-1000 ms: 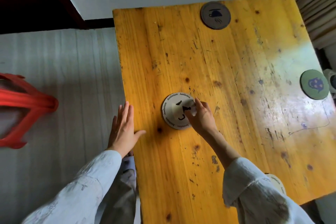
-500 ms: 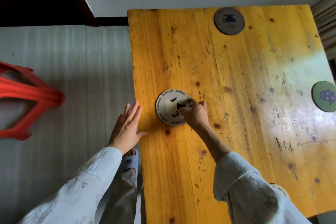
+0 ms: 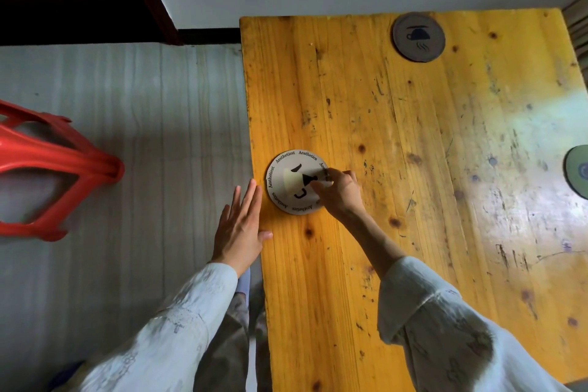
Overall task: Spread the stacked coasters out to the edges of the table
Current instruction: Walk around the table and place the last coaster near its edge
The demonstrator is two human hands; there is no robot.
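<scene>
Head view: white "Aesthetics" coaster (image 3: 294, 182) lay flat near the table (image 3: 350, 280) left edge. Right hand (image 3: 337, 192) pressed fingertips on its right rim, not clenched around it. Left hand (image 3: 241, 226) lay flat, holding nothing. Coaster looked light, stiff, slidable; press on top, or pinch the rim.

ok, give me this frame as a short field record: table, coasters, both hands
table: yellow wooden table, scuffed
white coaster: white coaster near the left edge, flat, printed text round its rim
grey coaster: grey coaster at the far edge, cup print
green coaster: green coaster at the right edge, partly cut off by the frame
right hand: right hand fingertips on the white coaster's right side
left hand: left hand flat and open at the table's left edge, not on the coaster
floor: red stool to the left
</scene>
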